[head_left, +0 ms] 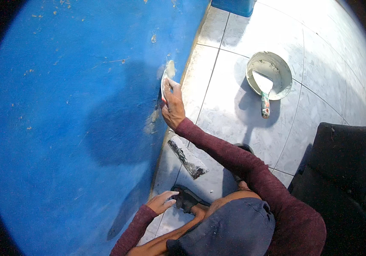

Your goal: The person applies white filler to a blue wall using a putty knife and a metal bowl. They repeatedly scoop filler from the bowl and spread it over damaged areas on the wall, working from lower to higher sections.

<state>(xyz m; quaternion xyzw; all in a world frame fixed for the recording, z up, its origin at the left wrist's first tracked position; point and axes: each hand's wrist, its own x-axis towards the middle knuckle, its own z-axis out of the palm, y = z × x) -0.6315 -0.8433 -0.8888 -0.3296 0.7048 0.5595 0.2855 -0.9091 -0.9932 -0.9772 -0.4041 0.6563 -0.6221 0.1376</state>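
My right hand grips a putty knife, its pale blade pressed to the blue wall low down near the floor. Most of the tool's handle is hidden by the fingers. A whitish patch of filler sits on the wall just beyond the blade, and pale smears show below the hand. Lower down, my left hand is by the foot of the wall, above my dark shoe, with fingers stretched out and nothing in them. A wide spreader with a smeared, dark edge lies on the tiles between my hands.
On the tiled floor to the right stands a round bowl of pale paste, a trowel resting across its rim. A black chair stands at the right. A blue container is at the far end. The wall has several chipped spots.
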